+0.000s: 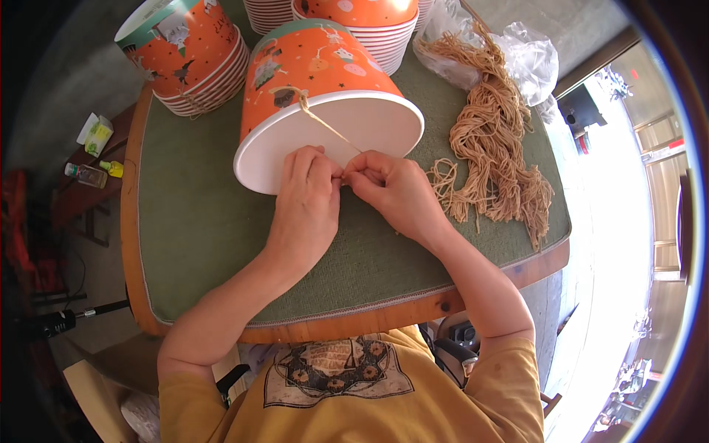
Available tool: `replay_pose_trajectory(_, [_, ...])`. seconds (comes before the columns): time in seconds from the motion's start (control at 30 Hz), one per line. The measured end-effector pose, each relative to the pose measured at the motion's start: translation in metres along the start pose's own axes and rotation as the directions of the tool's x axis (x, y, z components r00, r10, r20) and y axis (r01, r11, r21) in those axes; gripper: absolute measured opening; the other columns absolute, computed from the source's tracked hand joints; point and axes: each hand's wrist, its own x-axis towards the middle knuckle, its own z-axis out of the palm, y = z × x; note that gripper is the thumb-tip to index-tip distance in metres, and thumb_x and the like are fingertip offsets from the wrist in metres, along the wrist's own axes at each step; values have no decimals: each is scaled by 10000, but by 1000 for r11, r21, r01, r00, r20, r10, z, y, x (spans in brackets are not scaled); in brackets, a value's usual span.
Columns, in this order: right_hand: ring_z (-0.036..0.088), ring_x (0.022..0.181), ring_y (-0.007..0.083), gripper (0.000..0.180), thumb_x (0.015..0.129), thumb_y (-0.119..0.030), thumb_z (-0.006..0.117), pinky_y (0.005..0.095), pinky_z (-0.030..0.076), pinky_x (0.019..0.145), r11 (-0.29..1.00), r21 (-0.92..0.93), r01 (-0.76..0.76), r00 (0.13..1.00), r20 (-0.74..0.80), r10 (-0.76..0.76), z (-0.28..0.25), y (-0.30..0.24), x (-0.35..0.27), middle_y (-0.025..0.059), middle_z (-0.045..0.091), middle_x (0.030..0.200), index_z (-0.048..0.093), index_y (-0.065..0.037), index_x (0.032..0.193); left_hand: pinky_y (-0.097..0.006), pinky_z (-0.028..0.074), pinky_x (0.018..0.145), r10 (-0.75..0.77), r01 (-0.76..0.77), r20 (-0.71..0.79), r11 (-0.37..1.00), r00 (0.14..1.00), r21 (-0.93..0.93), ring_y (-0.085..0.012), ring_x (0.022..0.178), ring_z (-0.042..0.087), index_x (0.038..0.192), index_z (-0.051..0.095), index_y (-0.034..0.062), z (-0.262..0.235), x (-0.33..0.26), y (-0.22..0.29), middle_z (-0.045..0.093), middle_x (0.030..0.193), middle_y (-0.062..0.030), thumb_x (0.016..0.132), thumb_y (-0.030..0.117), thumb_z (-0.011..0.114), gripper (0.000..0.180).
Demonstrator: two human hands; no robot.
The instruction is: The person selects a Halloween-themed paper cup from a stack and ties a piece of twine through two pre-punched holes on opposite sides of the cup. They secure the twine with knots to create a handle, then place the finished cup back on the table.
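An orange paper bucket (325,70) with printed figures and a green band lies on its side, its white-rimmed open mouth turned toward me. A twine cord (329,125) comes out of its wall near the rim and runs across the mouth to my fingers. My left hand (306,184) is pinched at the cord's end in front of the mouth. Against it, my right hand (388,184) also pinches the cord, thumb and forefinger together. The fingertips of both hands meet, and the exact bit of cord between them is hidden.
Stacked orange buckets (188,59) stand at the back left, with more stacks (377,37) behind. A heap of tan twine cords (491,140) lies on the right beside a clear plastic bag (528,59). Green cloth (199,244) covers the wood-edged table. Bottles (86,175) sit on a bench at left.
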Motion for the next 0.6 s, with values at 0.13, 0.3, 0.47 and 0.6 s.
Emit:
replay_pose_trajectory(0.13, [698,715,281,209,896,-216,638,382,532,684,1000,0,-14,1000,3,14,0,0,0,129,714,787,697,-28,968,-462,468,915,0,0,-12,1000,1000,-17,-374,1079,540,956,530,-29,1,1,1,529,1061,-182,845,-76,634,159])
replay_pose_trajectory(0.3, [705,744,305,213,896,-218,639,395,538,698,1000,-4,9,1000,-15,-9,2,3,0,138,722,811,699,-30,977,-446,481,890,-32,32,-19,999,999,-20,-351,1077,563,949,548,-10,2,0,2,553,1054,-160,851,-63,641,146])
replay_pose_trajectory(0.47, [707,762,319,217,891,-225,647,407,540,705,1000,-6,25,999,-30,-25,3,6,1,145,723,820,700,-33,975,-447,482,869,-35,35,-6,999,999,29,-349,1044,568,937,548,-8,2,2,3,558,1040,-157,856,-58,637,130])
replay_pose_trajectory(0.6, [706,769,324,221,891,-232,649,410,543,710,1000,-7,15,1000,-25,-15,3,5,0,145,724,825,700,-32,969,-459,474,863,-30,28,20,998,999,65,-360,1011,555,936,537,-19,0,3,6,546,1027,-168,857,-66,624,126])
